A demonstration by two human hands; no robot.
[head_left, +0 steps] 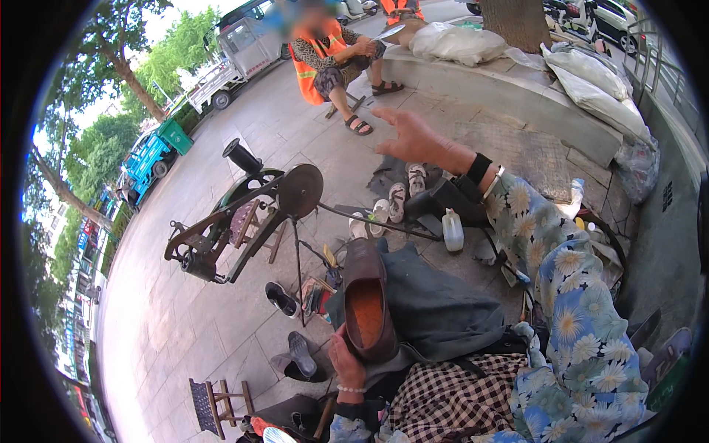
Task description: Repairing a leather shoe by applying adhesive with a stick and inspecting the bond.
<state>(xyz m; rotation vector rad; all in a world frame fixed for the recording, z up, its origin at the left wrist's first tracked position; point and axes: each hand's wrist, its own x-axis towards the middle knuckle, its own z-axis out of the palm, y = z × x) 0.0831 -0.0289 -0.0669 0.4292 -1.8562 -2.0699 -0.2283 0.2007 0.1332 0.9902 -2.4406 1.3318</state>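
The left hand [346, 363] is closed around the heel end of one brown shoe [367, 306], which lies sole-up on a grey-blue cloth [436, 310] over the lap, while the right hand [412, 136] is raised with fingers spread wide, holding nothing. On the pavement [185, 325] ahead stand one hand-crank stitching machine [244, 218], one white bottle [453, 230], several pale sandals [397, 201] and two dark loose shoes [283, 299]; beyond them one person in an orange vest [329, 55] sits on a stool.
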